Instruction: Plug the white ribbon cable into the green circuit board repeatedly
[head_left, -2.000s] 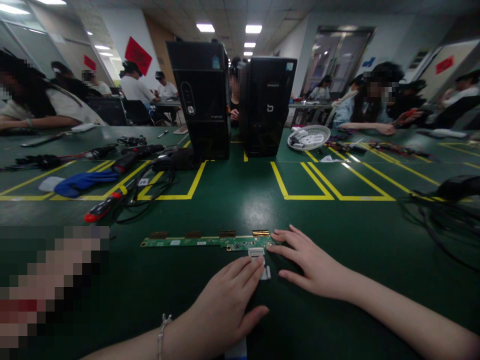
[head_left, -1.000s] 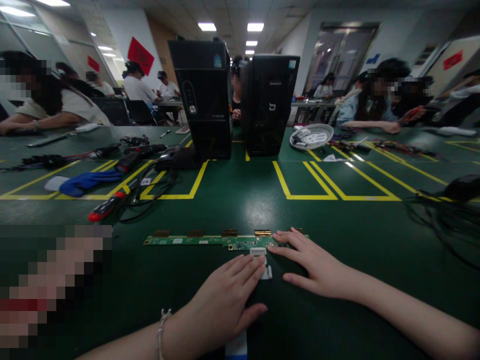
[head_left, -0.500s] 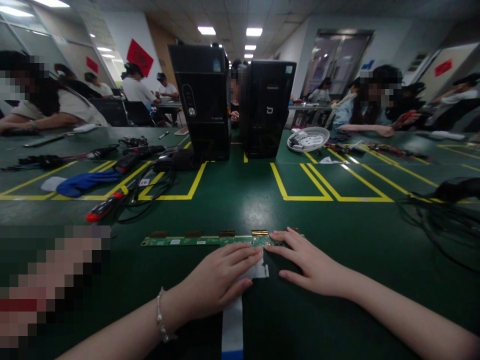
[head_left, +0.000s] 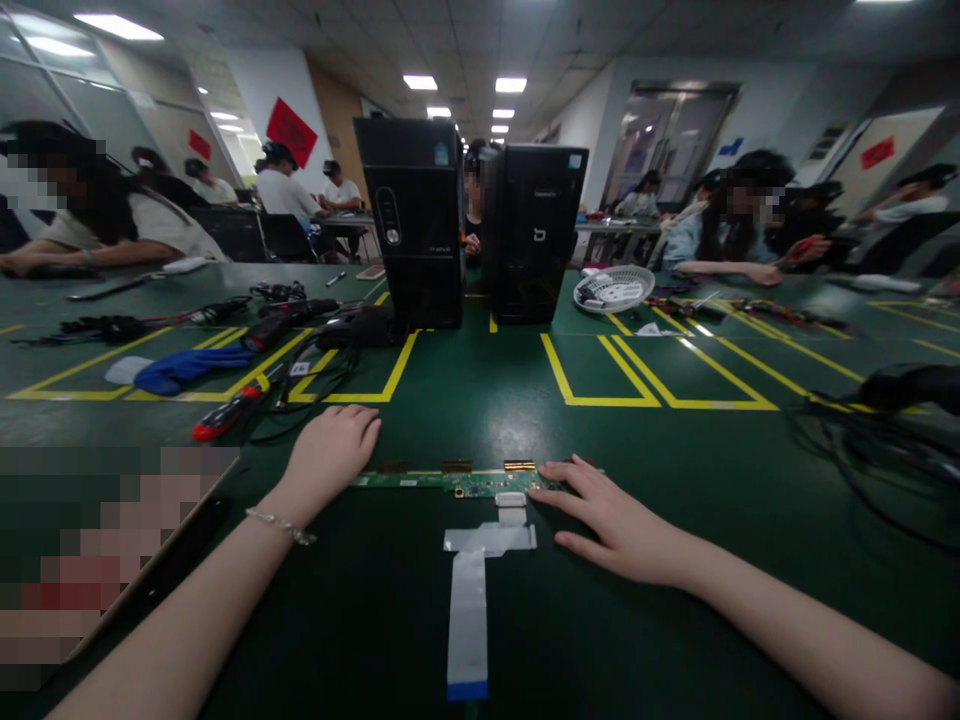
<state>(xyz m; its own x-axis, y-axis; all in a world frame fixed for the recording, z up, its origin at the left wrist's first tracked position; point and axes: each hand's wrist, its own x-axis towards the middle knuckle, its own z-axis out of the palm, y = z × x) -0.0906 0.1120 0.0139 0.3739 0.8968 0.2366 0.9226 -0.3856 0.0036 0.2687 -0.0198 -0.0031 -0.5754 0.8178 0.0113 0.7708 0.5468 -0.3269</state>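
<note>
A long, narrow green circuit board point(head_left: 409, 481) lies across the dark green table, with brown flex tabs along its far edge. A white flat ribbon cable point(head_left: 468, 610) with a blue end runs from the board's connector towards me. My right hand point(head_left: 611, 520) rests at the board's right part, fingers spread and fingertips touching it, holding nothing. Over the board's left part is my left hand point(head_left: 334, 450), wearing a bracelet; its fingers are extended and loosely bent, with nothing visible in them. It covers the board's left end. A red-and-black screwdriver point(head_left: 229, 412) lies beyond it to the left.
Two black computer towers point(head_left: 411, 225) stand at the table's far middle. To the left lie a blue glove point(head_left: 191, 370) and dark cables. A white basket point(head_left: 615, 290) sits at the back right, a black cable bundle point(head_left: 877, 440) at right. Several people sit around.
My left hand has lifted off the ribbon cable and moved left and forward, uncovering the connector and the cable's fold. My right hand stays at the board. The view has tilted slightly.
</note>
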